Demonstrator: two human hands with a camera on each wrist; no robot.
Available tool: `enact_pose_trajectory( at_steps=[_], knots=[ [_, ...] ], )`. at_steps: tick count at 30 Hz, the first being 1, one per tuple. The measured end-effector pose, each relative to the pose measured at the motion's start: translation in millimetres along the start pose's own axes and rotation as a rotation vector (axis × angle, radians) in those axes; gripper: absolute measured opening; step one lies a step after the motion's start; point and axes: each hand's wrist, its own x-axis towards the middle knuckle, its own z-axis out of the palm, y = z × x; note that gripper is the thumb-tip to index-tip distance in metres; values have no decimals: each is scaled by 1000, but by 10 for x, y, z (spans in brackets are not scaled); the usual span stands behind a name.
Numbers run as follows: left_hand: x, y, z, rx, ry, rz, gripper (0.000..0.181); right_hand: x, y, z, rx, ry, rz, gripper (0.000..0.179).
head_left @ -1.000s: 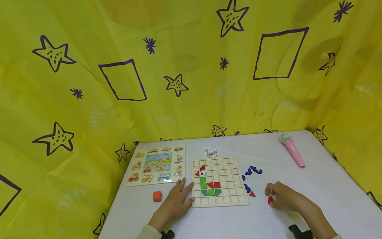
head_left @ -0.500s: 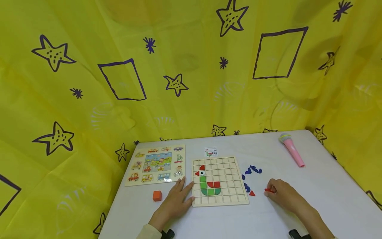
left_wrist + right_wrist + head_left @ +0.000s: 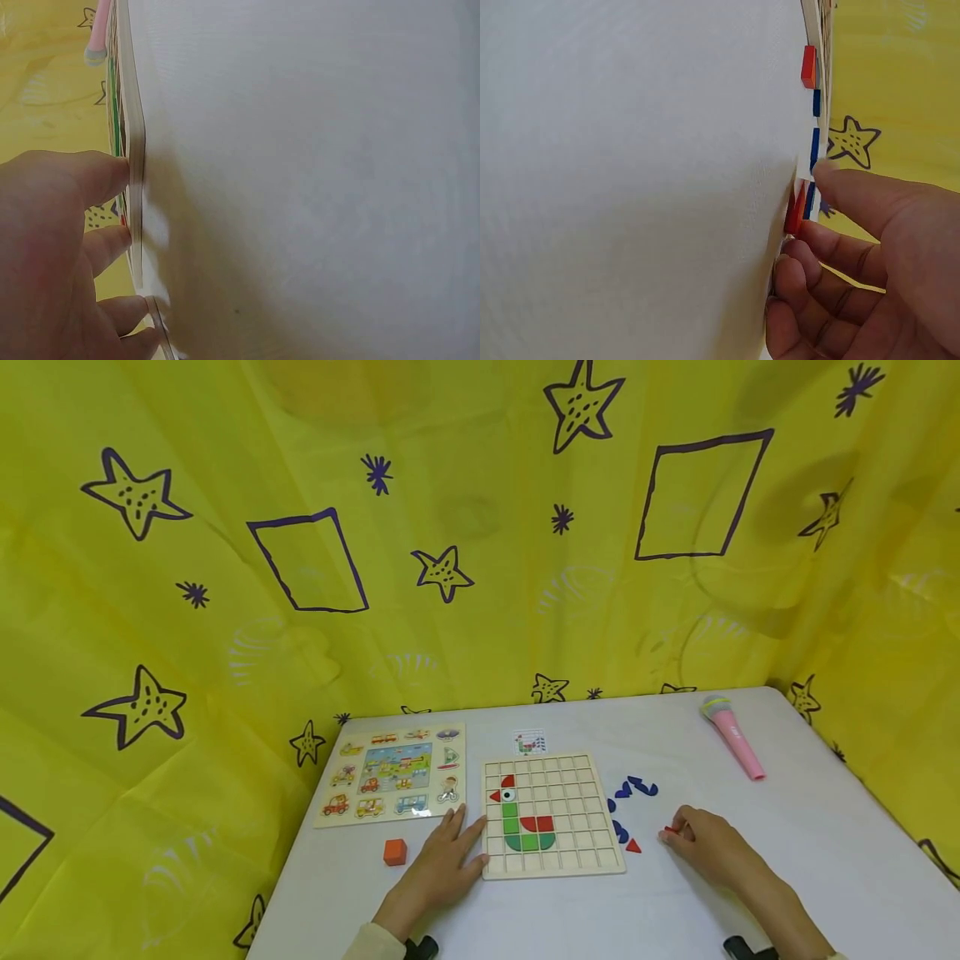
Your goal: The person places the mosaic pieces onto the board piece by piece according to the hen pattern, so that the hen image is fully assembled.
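Observation:
My right hand [image 3: 708,847] pinches a small red puzzle piece [image 3: 670,830] between thumb and forefinger, just above the table right of the grid board. In the right wrist view, the red piece [image 3: 796,210] shows at the fingertips, its far side partly hidden. The wooden grid board [image 3: 577,860] carries a bird figure of red and green pieces with a round eye piece [image 3: 509,795]. Thumb and forefinger of my left hand [image 3: 444,864] touch the board's left edge, fingers spread. Its other fingertips reach the picture puzzle board [image 3: 324,819].
Several dark blue pieces [image 3: 643,787] and a red triangle [image 3: 633,846] lie right of the board. A small picture card [image 3: 531,742] sits behind it. An orange cube [image 3: 395,852] stands left of my left hand. At the back right lies a pink microphone [image 3: 738,743].
My right hand has lifted the red piece and shifted slightly left and farther from me, the piece turning edge-on. The left hand stays at the board's edge.

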Motion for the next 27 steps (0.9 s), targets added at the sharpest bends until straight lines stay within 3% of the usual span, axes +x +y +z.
enact_pose_trajectory(
  at_steps=[4, 9, 15, 19, 27],
  knots=[
    [2, -6, 1, -2, 0, 0, 62, 26, 15, 21, -1, -25, 0, 28],
    [7, -17, 9, 3, 3, -2, 63, 43, 13, 37, 4, -40, -66, 21],
    [7, -15, 8, 2, 2, 2, 63, 43, 17, 67, 6, 4, -107, 8],
    [3, -1, 0, -4, -2, 0, 63, 31, 36, 60, -2, 30, -134, 9],
    [-4, 2, -4, 3, -2, -1, 63, 56, 17, -134, -1, -157, -114, 7]
  ],
)
